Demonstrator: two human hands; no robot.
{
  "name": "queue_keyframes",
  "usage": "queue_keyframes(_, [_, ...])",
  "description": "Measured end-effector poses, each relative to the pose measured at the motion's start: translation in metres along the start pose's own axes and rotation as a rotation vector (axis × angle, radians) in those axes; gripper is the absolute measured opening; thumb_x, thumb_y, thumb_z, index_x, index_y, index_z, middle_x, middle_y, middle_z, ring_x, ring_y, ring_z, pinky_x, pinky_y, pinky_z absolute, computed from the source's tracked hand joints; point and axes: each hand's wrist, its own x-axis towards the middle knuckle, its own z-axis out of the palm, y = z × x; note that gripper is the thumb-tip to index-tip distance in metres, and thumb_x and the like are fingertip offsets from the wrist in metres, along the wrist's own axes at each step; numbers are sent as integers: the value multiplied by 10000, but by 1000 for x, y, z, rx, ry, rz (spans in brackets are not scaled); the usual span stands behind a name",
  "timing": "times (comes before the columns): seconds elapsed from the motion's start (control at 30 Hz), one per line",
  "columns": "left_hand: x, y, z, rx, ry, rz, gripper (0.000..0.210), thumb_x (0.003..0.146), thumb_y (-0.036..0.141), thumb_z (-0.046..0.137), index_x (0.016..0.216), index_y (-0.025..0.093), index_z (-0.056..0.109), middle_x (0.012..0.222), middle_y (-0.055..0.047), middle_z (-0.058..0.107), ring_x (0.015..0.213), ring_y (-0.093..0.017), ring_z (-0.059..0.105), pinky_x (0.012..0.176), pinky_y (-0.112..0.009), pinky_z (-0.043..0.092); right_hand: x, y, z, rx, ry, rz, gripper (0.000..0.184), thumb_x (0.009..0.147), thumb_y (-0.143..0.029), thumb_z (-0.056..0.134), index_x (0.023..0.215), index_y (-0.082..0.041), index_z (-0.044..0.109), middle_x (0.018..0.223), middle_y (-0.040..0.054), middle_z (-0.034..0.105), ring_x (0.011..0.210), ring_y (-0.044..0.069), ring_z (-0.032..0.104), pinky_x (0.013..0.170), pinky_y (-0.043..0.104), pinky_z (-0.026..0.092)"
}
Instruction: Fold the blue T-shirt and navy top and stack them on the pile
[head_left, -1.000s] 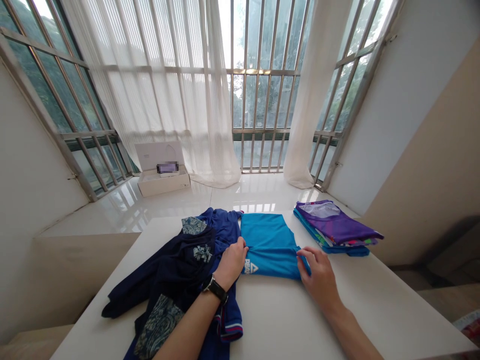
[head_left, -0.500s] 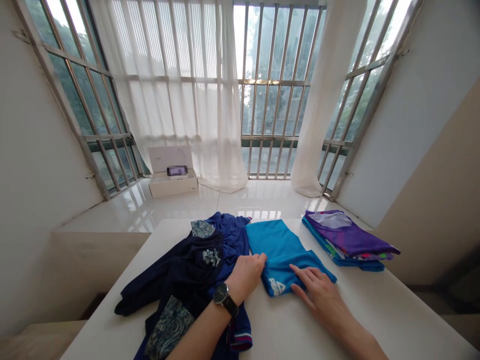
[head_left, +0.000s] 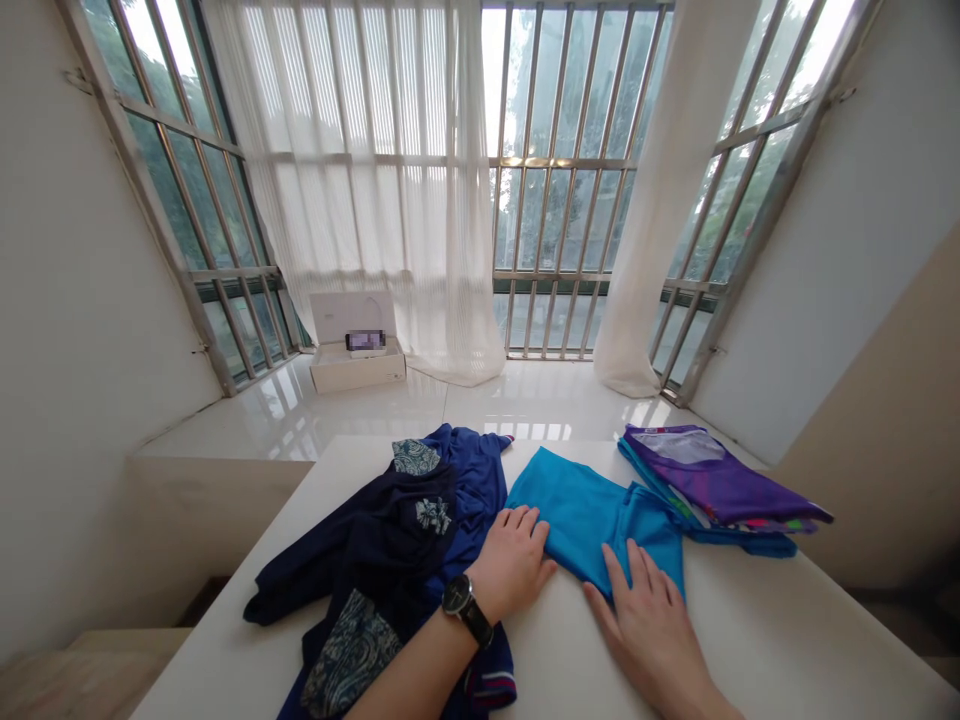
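Since half a second ago: turquoise shirt (head_left: 600,515) folded over once more, printed logo now hidden, bundle lying more slanted and closer to folded stack (head_left: 720,490). Both hands shifted from gripping the near hem to pressing flat.

Left hand (head_left: 514,572): lying palm down at the near left edge of turquoise shirt, fingers extended and slightly apart, tips resting on the fabric edge, gripping nothing. Black wristwatch (head_left: 466,607) showing on that wrist. Forearm crossing over the heap of dark blue clothes (head_left: 390,540).

Right hand (head_left: 651,630): lying palm down on the near right corner of turquoise shirt, fingers spread apart and flat on the cloth, holding nothing.

Turquoise shirt: sitting folded on white table (head_left: 787,630), centre, between dark blue clothes on the left and folded stack on the right; left edge touching the blue heap, far right corner just touching or overlapping the stack, cannot tell which.

Folded stack: purple garment on top, turquoise and multicoloured layers showing below, sitting at the far right of the table.

Dark blue clothes: unfolded, rumpled, with patterned patches, spilling toward the near table edge.

Background: white open box (head_left: 352,350) standing on the glossy floor by the sheer curtain (head_left: 390,190) and barred window (head_left: 555,170).
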Motion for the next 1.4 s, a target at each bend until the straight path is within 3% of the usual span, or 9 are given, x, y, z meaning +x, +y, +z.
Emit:
queue_keyframes(0.23, [2, 23, -8, 94, -131, -56, 458, 854, 558, 597, 1014, 130, 629, 1021, -165, 666, 1010, -343, 601, 921, -511, 449, 47, 60, 18, 76, 138, -340, 401, 951, -439, 437, 1305, -358, 606, 1459, 56, 526, 1391, 319, 383, 1101, 542, 320])
queue_keyframes(0.4, [-7, 41, -5, -279, -173, 211, 680, 834, 578, 637, 1342, 154, 480, 1194, -145, 650, 1105, -299, 604, 972, -406, 465, 90, 87, 18, 141, 183, -368, 331, 955, -338, 452, 1173, -346, 701, 1394, 102, 561, 1221, 329, 531, 970, 517, 454])
queue_keyframes(0.5, [-8, 37, -6, -479, -147, 331, 682, 872, 451, 647, 1443, 201, 368, 1418, -131, 523, 1295, -247, 503, 1068, -344, 413, 101, 87, 20, 248, 154, -342, 365, 960, -269, 401, 1129, -277, 724, 1258, 106, 644, 1105, 286, 600, 940, 452, 505])
queue_keyframes(0.6, [-6, 21, -10, -352, -72, 219, 622, 838, 391, 688, 1390, 239, 442, 1486, -116, 451, 1408, -298, 352, 1151, -462, 307, 101, 85, 21, 345, 152, -299, 371, 957, -266, 384, 1092, -264, 730, 1221, 85, 674, 1098, 274, 619, 949, 446, 519])
queue_keyframes(0.77, [-6, 2, -8, -140, -116, 63, 399, 849, 366, 655, 1218, 237, 577, 1321, -80, 597, 1251, -314, 492, 1064, -499, 388, 99, 86, 25, 490, 100, -240, 393, 928, -236, 368, 1124, -224, 708, 1313, 86, 648, 1164, 261, 612, 1015, 460, 491])
queue_keyframes(0.97, [-8, 25, -3, -187, -176, 266, 593, 811, 465, 698, 1320, 240, 493, 1269, -70, 624, 1085, -264, 582, 971, -391, 462, 103, 93, 23, 788, 14, -38, 505, 878, -296, 372, 1346, -188, 530, 1406, 116, 572, 1291, 246, 535, 1102, 445, 409])
queue_keyframes(1.07, [-8, 30, -5, -125, -141, 284, 508, 822, 471, 695, 1247, 237, 542, 1268, -75, 610, 1119, -267, 565, 983, -388, 449, 101, 95, 18, 883, 50, 27, 516, 873, -395, 424, 1343, -200, 507, 1404, 129, 562, 1286, 266, 533, 1079, 452, 426])
queue_keyframes(1.27, [-2, 32, -1, 117, -189, 197, 148, 904, 292, 562, 931, 164, 632, 969, -116, 679, 916, -267, 620, 781, -381, 509, 89, 77, -12, 808, 225, -110, 402, 892, -417, 483, 1221, -201, 561, 1291, 139, 604, 1183, 278, 571, 1055, 480, 421])
queue_keyframes(1.4, [7, 29, 5, 22, -133, 4, 102, 892, 234, 532, 902, 184, 621, 882, -96, 703, 844, -245, 657, 725, -331, 494, 76, 54, -49, 886, -98, -279, 401, 921, -456, 490, 1227, -213, 576, 1105, 99, 686, 931, 230, 649, 859, 378, 523])
